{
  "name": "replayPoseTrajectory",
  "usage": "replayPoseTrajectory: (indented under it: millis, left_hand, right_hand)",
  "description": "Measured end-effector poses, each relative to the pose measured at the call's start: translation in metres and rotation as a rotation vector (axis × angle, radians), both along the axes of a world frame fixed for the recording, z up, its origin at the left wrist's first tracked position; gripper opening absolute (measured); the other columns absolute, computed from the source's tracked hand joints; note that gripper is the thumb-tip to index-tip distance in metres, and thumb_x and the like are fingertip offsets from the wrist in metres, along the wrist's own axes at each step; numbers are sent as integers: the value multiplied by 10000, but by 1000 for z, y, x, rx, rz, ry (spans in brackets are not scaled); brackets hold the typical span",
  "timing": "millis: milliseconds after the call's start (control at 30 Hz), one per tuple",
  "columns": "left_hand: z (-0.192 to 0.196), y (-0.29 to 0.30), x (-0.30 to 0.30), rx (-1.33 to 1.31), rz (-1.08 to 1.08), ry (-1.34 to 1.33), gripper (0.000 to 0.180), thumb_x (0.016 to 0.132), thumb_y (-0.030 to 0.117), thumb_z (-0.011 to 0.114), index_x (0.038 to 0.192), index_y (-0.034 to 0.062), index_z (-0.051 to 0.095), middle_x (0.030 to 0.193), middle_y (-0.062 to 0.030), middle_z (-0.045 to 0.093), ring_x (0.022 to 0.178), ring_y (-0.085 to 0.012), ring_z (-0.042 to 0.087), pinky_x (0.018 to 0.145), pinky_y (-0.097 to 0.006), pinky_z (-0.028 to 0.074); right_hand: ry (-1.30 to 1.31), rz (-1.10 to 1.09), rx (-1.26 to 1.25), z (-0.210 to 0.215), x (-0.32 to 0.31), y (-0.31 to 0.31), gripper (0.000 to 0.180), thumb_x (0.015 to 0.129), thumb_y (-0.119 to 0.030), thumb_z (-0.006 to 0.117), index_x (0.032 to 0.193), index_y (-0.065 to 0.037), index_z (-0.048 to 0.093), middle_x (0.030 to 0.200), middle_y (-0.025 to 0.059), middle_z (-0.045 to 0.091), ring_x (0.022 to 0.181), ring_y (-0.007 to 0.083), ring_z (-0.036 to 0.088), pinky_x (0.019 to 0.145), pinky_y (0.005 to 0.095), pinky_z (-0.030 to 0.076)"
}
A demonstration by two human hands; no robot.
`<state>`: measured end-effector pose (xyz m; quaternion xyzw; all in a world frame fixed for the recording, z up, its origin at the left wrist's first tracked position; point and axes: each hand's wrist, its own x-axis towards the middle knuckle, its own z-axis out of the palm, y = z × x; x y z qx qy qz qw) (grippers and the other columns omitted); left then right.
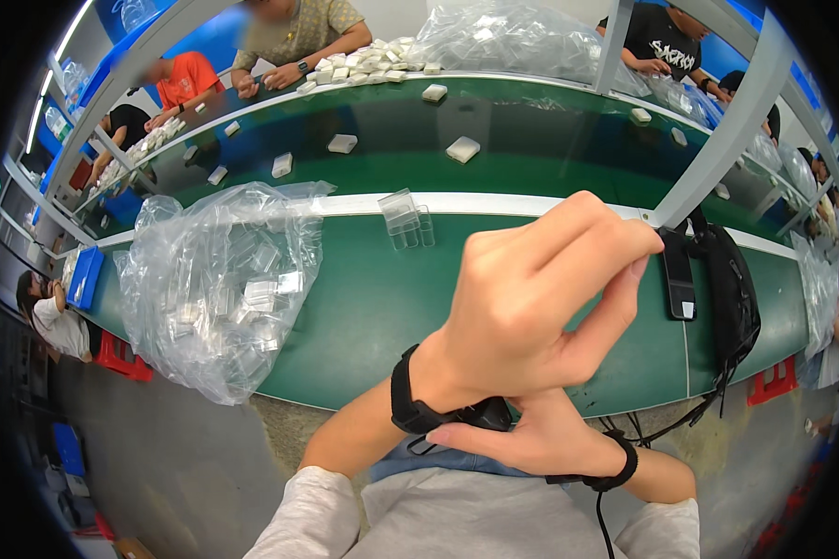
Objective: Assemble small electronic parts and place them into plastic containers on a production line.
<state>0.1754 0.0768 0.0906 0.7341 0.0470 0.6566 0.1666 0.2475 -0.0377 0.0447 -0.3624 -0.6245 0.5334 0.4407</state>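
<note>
My left hand [531, 293] is raised over the near edge of the green table [373, 307], its fingers bent and the thumb drawn in close to the fingertips. No object shows between them. A black strap [404, 391] circles that wrist, with a black device [488, 413] on its underside. From below, my right hand [564, 433] reaches to the left wrist, its thumb laid along the device; its other fingers are hidden behind the left hand. Beyond my hands stands an open clear plastic box [406, 222]. A large clear bag [224, 307] of similar boxes lies to the left.
A phone [679, 275] and a black shoulder bag [729, 289] lie at the right, near a grey frame post [718, 140]. Past a white rail, a green conveyor [382, 121] carries several small white boxes. People sit at piled boxes on its far side.
</note>
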Motion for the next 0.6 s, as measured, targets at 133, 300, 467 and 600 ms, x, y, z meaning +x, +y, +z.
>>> replayPoseTrajectory:
  millis: [133, 300, 467, 600]
  left_hand:
    - [1, 4, -5, 139, 164, 92, 273, 757, -157, 736, 984, -12, 780, 821, -96, 739, 621, -143, 668, 548, -246, 519]
    - [5, -6, -9, -79, -113, 16, 272, 761, -131, 723, 995, 5, 743, 836, -72, 696, 566, -143, 636, 490, -275, 475]
    - [15, -19, -23, -563, -497, -107, 143, 894, -80, 714, 1023, -22, 739, 867, -81, 727, 619, -118, 652, 547, -243, 487]
    - [28, -11, -54, -864, -1473, -473, 326, 1068, 264, 623, 851, 21, 605, 787, -116, 632, 570, -203, 607, 468, -334, 477]
  right_hand:
    - [-24, -50, 135, 1, -5, 6, 566, 939, -261, 873, 1327, 59, 614, 1236, 134, 689, 1148, 234, 677, 967, 373, 559]
    - [178, -74, -70, -5, -18, 3, 512, 940, -292, 874, 1260, 38, 649, 1170, 114, 703, 1084, 209, 691, 902, 366, 568]
    - [82, -105, 48, 3, -24, -4, 473, 944, -313, 865, 1223, 18, 674, 1070, 102, 730, 937, 198, 721, 834, 353, 572]
    - [175, 57, -73, 8, -6, -9, 515, 961, -271, 833, 1342, 23, 648, 1119, 126, 743, 955, 212, 734, 871, 365, 585]
